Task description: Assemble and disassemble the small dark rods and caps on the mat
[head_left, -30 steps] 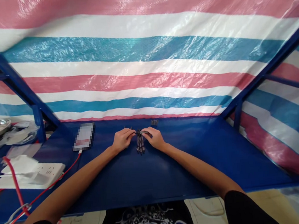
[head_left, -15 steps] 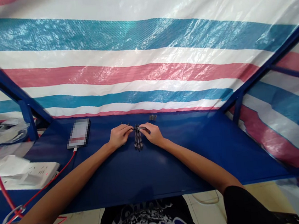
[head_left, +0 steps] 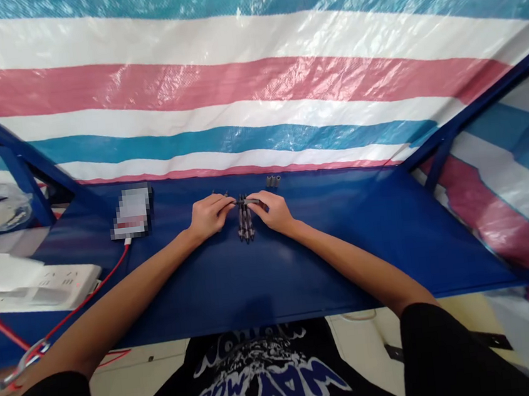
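Slim dark metal rods (head_left: 245, 226) lie bundled on the blue tabletop (head_left: 345, 246), between the two sets of fingertips. The left hand (head_left: 208, 215), fingers curled together, pinches one end of a crosswise dark piece (head_left: 248, 201) atop the bundle. The right hand (head_left: 274, 212) pinches its other end. Small grey cylinders (head_left: 272, 181) sit just beyond the right fingers.

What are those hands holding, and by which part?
A slim dark rod, apparently pinched at each end by fingertips of the left hand and right hand.
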`<state>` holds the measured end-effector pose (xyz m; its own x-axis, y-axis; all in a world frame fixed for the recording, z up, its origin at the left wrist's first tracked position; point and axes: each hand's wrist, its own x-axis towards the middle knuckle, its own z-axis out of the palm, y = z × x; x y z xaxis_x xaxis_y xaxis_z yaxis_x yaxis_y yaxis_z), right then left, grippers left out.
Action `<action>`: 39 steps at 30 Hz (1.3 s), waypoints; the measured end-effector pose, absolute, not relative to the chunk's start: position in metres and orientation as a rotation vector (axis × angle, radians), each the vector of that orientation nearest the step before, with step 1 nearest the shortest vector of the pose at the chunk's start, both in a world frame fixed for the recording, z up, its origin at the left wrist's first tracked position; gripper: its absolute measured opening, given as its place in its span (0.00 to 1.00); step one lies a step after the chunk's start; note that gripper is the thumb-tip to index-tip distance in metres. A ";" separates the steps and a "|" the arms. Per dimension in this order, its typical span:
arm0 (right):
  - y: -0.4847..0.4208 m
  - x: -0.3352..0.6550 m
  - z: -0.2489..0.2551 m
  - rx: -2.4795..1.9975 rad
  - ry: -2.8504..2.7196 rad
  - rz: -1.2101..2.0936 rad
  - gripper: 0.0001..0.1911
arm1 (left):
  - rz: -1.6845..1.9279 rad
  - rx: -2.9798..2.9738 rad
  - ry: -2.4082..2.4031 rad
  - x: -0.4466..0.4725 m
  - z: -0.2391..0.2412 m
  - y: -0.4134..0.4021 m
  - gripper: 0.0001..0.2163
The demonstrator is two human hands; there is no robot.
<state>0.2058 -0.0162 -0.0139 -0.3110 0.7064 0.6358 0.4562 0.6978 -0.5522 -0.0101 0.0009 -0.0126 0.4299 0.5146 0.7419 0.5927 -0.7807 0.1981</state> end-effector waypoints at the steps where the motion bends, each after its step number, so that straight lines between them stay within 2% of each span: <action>1: -0.016 0.206 -0.014 -0.891 -1.964 0.333 0.14 | -1.286 -2.576 -1.000 -0.010 -0.013 0.001 0.12; 39: -0.016 0.206 -0.014 -0.840 -1.970 0.271 0.12 | -1.294 -2.582 -0.976 -0.011 -0.012 0.001 0.11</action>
